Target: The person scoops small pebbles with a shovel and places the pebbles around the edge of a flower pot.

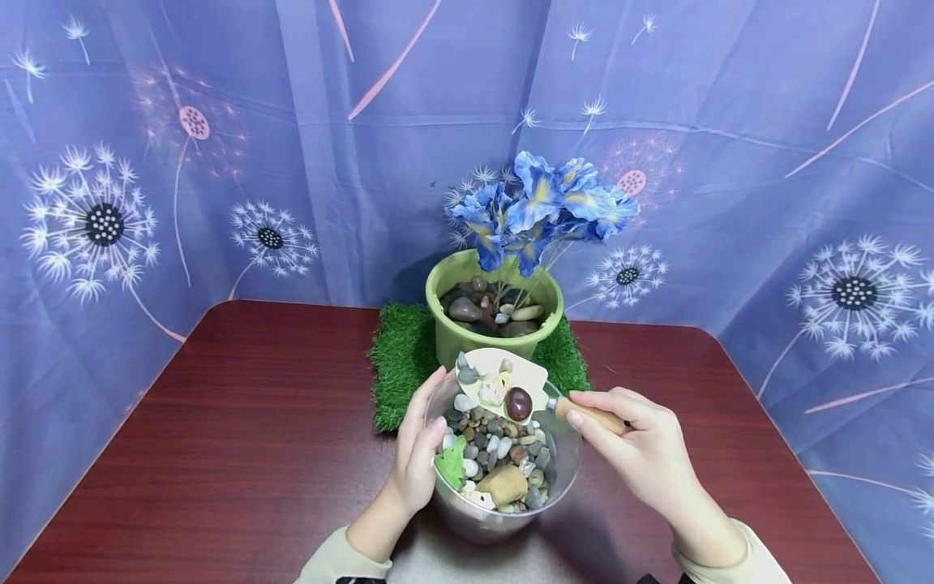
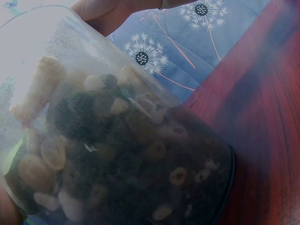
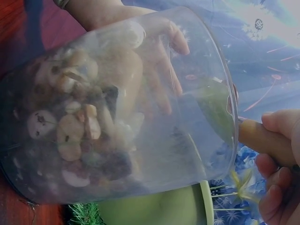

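A transparent tub [image 1: 563,470] of mixed pebbles [image 1: 499,446] stands near the table's front. Among the pebbles lie a large tan stone [image 1: 503,485] and a bright green piece [image 1: 451,464]. My left hand [image 1: 416,458] holds the tub by its left side, the thumb close to the rim. In my right hand [image 1: 645,434] is a trowel, gripped by its wooden handle [image 3: 262,138]. Its cream blade [image 1: 531,375] is over the tub's far rim, bearing grey stones [image 1: 467,371], a pale rough piece [image 1: 495,389] and a glossy dark red stone [image 1: 519,403].
Behind the tub, a green pot [image 1: 481,347] with stones and blue artificial flowers [image 1: 543,203] stands on an artificial grass mat [image 1: 397,357]. A blue dandelion-print cloth [image 1: 379,178] hangs around the reddish-brown table [image 1: 255,422].
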Tool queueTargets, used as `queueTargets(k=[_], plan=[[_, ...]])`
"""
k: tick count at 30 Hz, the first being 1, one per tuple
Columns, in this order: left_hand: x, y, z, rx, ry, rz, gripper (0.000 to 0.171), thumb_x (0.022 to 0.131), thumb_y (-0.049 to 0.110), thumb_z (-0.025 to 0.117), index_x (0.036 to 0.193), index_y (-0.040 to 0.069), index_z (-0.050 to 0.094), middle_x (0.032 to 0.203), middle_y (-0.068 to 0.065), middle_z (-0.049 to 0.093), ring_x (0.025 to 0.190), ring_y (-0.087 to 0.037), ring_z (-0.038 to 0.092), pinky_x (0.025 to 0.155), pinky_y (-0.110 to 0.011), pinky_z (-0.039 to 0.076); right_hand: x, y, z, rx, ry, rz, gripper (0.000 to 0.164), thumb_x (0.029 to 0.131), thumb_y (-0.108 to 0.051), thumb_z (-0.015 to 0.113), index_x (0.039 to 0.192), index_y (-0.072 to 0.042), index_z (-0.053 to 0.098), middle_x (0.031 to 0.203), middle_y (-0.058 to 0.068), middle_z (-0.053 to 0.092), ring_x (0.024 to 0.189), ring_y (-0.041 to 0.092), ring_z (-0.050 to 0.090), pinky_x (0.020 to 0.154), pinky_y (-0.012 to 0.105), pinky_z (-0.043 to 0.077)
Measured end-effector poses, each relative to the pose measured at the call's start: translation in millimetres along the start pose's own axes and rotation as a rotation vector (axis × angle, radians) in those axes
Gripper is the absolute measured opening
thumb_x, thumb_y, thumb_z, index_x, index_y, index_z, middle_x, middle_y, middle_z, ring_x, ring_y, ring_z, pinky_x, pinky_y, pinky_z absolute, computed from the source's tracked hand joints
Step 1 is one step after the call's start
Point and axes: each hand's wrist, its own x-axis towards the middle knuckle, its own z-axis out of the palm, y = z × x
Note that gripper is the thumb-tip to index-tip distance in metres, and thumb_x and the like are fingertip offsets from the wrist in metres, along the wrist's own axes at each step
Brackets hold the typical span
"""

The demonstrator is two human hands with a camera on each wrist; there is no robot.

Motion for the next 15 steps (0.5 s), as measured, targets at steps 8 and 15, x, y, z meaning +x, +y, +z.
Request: queueTargets(k=[8,15], plan=[[-1.5,-1.8,-0.4,0.006,-0.004,-0.030,0.054,0.089,0.001,0.029,0.139,-0.016,0.025,0.138,-0.036,0.040,0.134,-0.024,0.042,0.113,-0.026,0.031,4.9,-0.7,0.2,-0.040,-0.004,0.019,0.025,0.072,0.003,0.075,0.096,-0.003,0.074,0.076,0.002,0.068,0.068,-0.003,0.058,0.054,0.012,0.045],[-1.1,-2.0,-0.2,0.002,-0.009,-0.026,0.053,0.089,0.001,0.028,0.139,-0.016,0.025,0.136,-0.038,0.040,0.134,-0.027,0.042,0.113,-0.026,0.031,9.4,-0.3,0.9,-0.083,0.011,0.015,0.026,0.070,0.005,0.076,0.095,-0.004,0.075,0.074,-0.003,0.066,0.064,-0.004,0.053,0.052,0.013,0.042]])
